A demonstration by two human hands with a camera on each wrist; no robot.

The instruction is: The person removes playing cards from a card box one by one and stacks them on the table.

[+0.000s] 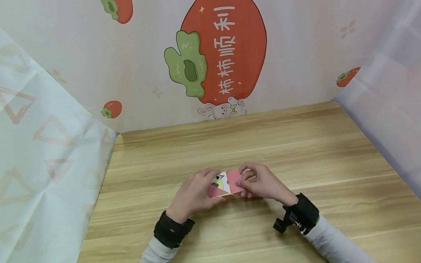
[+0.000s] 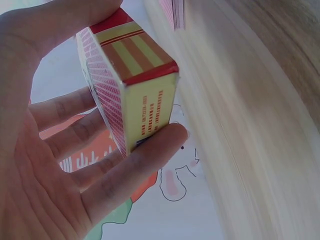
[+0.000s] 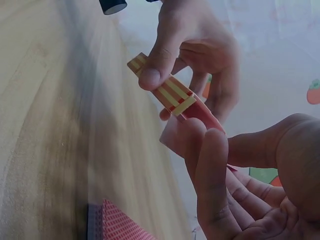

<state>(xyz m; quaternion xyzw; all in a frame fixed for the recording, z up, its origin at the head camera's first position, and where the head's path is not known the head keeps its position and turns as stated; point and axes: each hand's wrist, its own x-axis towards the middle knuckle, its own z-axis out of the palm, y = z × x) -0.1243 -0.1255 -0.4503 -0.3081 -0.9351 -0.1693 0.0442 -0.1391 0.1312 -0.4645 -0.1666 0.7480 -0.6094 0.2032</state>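
A small playing-card box (image 1: 218, 190) with a red-patterned face and an ace picture is held in front of me. My left hand (image 1: 195, 190) grips it from the left, thumb on one narrow side and fingers on the other. Its striped yellow-and-brown end (image 2: 135, 55) shows in the left wrist view. At the box's opened end, my right hand (image 1: 261, 182) pinches the red flap (image 3: 207, 117) between thumb and fingers. A red-backed stack of cards (image 3: 122, 222) shows partly at the bottom of the right wrist view; the right hand hides most of it from the head camera.
Both hands work over a wood-grain table (image 1: 162, 158). Behind it stands a backdrop (image 1: 145, 51) printed with persimmons, and white patterned sheets (image 1: 55, 163) hang at the sides. Black wrist straps (image 1: 171, 231) carry the cameras.
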